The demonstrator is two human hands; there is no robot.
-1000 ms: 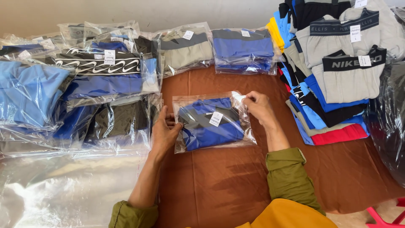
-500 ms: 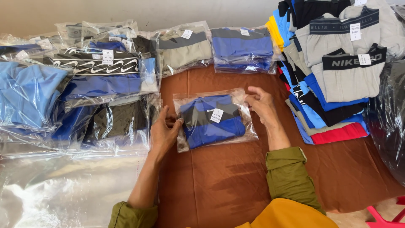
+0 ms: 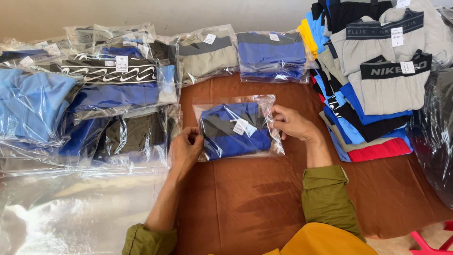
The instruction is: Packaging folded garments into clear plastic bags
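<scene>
Centrally, a clear plastic bag holding folded blue and dark grey underwear [image 3: 236, 130] lies flat on the brown-clothed desk [image 3: 264, 198]. The left hand [image 3: 185, 150] pinches its left edge; the right hand [image 3: 292, 123] grips its right edge, fingers closed on the plastic. Bare cloth lies open below the bag, toward the person. Bagged garments [image 3: 113, 85] crowd the left side, and a stack of unbagged folded underwear [image 3: 373, 94] sits close on the right.

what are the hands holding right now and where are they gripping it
Both grip a clear bag of blue and dark folded garments: left hand pinches its left edge, right hand its right edge.
</scene>
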